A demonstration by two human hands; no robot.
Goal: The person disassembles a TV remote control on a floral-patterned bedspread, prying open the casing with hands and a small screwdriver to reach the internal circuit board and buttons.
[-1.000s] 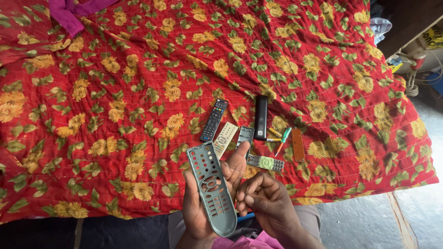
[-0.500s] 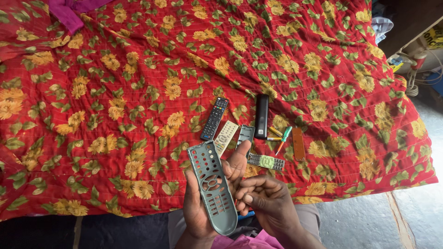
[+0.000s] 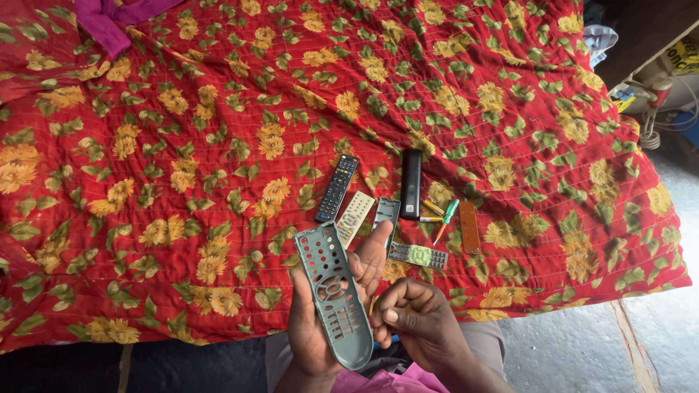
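— Remote shell point(image 3: 335, 295), grey-green and full of empty button holes, is what I'm looking at; where do you see it?

— Low in the head view, upright in my left hand point(image 3: 314, 320). The palm cups it from behind, the thumb lies along its left edge, and the fingers point(image 3: 373, 251) rise past its right edge, wrapped around the shell.

— And the other hand?

— My right hand point(image 3: 416, 320) sits just beside the shell's lower right, fingers curled in narrow, thumb toward the shell. Something small and yellowish shows at the fingertips, but I cannot tell whether it is held.

— What lies past the hands?

— On the red flowered bedspread point(image 3: 218, 131): a black remote point(image 3: 337, 187), a pale keypad panel point(image 3: 354, 217), a grey cover point(image 3: 386, 215), a slim black remote point(image 3: 411, 183), a screwdriver with a green handle point(image 3: 446, 218), a brown strip point(image 3: 470, 227) and a green circuit board point(image 3: 417, 255), all close together.

— Any labels?

— A yellow sign point(image 3: 681, 54) at the top right edge, partly cut off.
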